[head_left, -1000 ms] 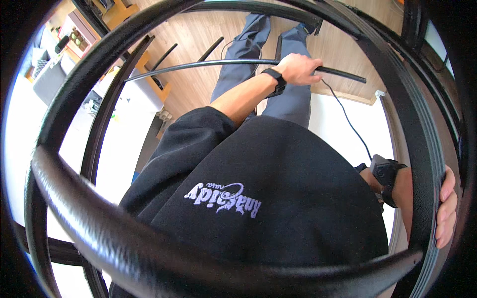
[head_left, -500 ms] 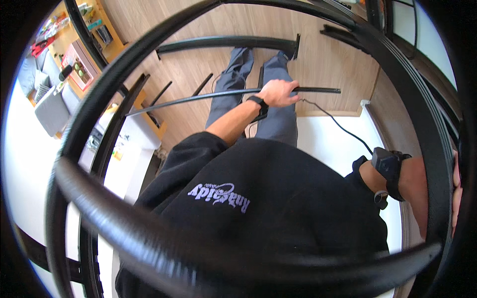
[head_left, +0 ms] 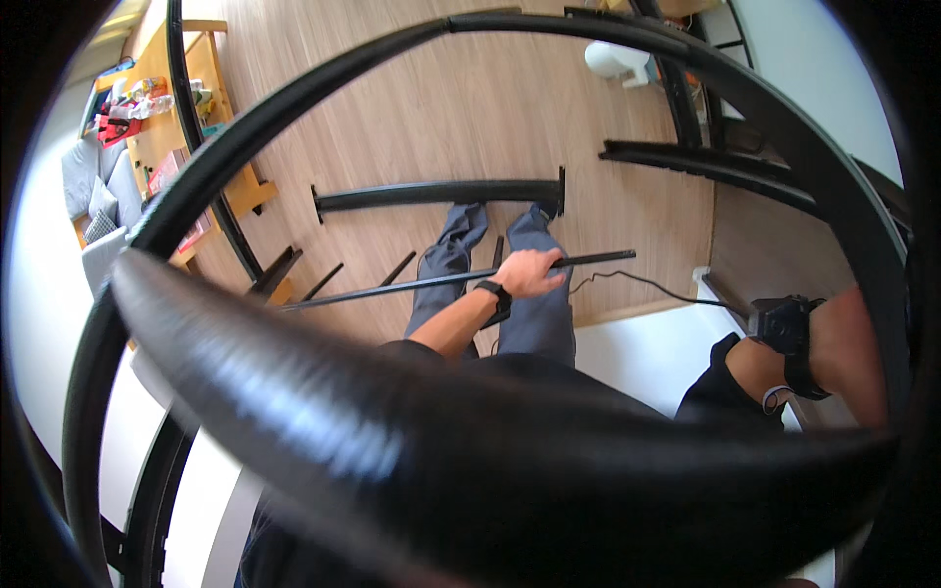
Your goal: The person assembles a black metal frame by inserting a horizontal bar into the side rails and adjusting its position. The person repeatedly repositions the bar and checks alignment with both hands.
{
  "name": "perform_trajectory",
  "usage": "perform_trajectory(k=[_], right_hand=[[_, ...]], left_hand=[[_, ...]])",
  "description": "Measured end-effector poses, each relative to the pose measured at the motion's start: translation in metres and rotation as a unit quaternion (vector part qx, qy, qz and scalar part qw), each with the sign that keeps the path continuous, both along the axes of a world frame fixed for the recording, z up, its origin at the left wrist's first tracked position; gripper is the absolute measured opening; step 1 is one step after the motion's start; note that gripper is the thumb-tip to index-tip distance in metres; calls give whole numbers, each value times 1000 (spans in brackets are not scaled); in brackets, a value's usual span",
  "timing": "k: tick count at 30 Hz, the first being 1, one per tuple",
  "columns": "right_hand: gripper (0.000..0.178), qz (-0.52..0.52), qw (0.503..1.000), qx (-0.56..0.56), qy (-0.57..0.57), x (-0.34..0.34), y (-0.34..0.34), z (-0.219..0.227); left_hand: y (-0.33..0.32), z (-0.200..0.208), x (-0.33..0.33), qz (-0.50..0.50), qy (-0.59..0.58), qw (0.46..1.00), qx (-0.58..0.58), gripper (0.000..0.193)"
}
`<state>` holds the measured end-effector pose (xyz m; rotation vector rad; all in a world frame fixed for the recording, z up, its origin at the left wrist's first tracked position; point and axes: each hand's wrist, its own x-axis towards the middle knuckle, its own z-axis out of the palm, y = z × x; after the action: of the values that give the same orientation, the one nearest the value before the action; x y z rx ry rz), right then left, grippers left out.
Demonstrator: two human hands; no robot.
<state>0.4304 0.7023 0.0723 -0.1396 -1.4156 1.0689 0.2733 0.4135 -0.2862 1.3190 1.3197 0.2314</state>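
My left hand (head_left: 530, 273) is closed around a long, thin black metal bar (head_left: 441, 281) near its right end, across my legs. Several short black crosspieces (head_left: 397, 268) jut from the far side of this bar. At the far right, my right hand (head_left: 853, 343) reaches to a black metal upright (head_left: 870, 260) of the frame around me. That hand's fingers are hidden behind the upright. A black box-shaped device (head_left: 781, 325) is strapped at my right wrist, with a dark cable running from it toward my legs.
A thick, blurred black tube (head_left: 470, 461) crosses close in front, covering my torso. Beyond my feet, a black metal rail (head_left: 441, 193) with end plates lies on the wood floor (head_left: 392, 108). A cluttered wooden table (head_left: 157, 127) and grey sofa (head_left: 93, 176) stand left. Another black beam (head_left: 706, 167) is at right.
My view has tilted forward, so more floor shows ahead and the near tube covers my chest. My left hand still grips the bar. My right fingers, seen before beside the upright, are now hidden.
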Motion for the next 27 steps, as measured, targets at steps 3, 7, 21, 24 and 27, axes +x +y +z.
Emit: perform_trajectory(k=[3,7,21,24,27], right_hand=[[37,-31,999,-19,-37,1,-6,4],[36,-83,993,-54,-69,2,-7,6],[30,-164,972,-127,-112,-14,9,4],[29,-162,958,-185,-146,-25,0,3],[35,-72,973,-151,-160,-37,19,2]], left_hand=[[-2,-1,0,3,-3,1000,5,43],[-4,-1,-1,1,28,999,28,42],[-5,-4,0,-30,24,999,12,47],[1,-5,-1,-21,24,999,-17,49],[11,-10,-4,17,44,998,46,55]])
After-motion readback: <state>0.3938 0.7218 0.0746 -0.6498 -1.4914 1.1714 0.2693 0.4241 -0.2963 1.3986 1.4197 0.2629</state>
